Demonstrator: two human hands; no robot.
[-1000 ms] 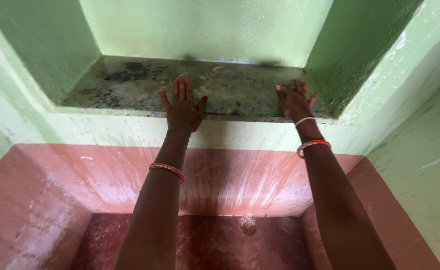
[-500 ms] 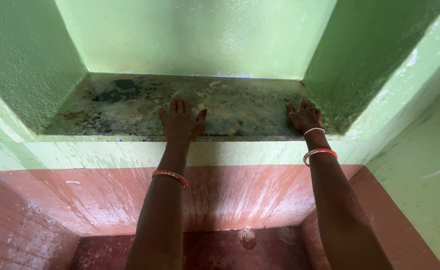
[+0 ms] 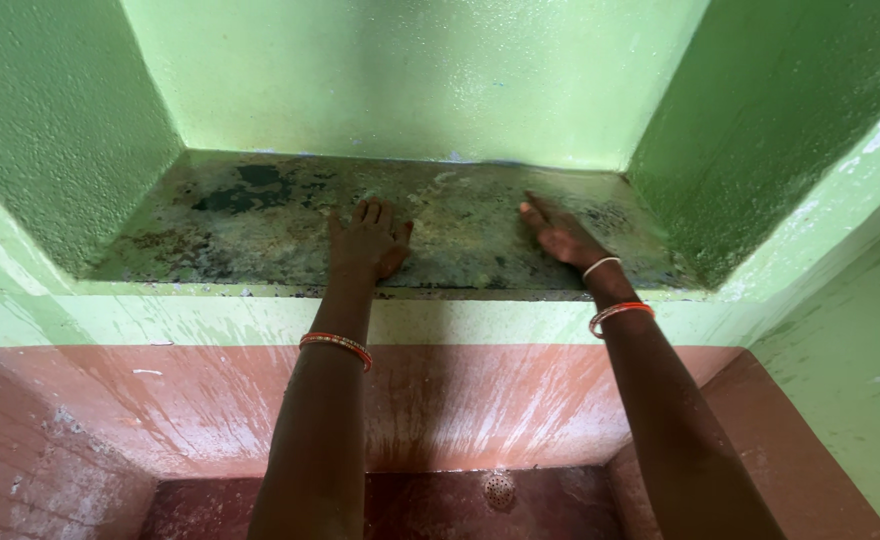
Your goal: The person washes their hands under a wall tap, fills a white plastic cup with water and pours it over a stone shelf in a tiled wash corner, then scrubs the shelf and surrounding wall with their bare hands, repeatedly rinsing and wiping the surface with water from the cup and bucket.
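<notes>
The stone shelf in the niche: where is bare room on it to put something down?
The shelf is bare on its left part, between the left green wall and the left hand. A smaller bare patch lies between the two hands. The right part is crowded: the right hand lies close to the right wall.

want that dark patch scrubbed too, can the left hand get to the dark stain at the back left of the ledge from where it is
Probably yes. The left hand lies flat on the ledge, and nothing stands between it and the dark stain; the niche is open in front.
</notes>
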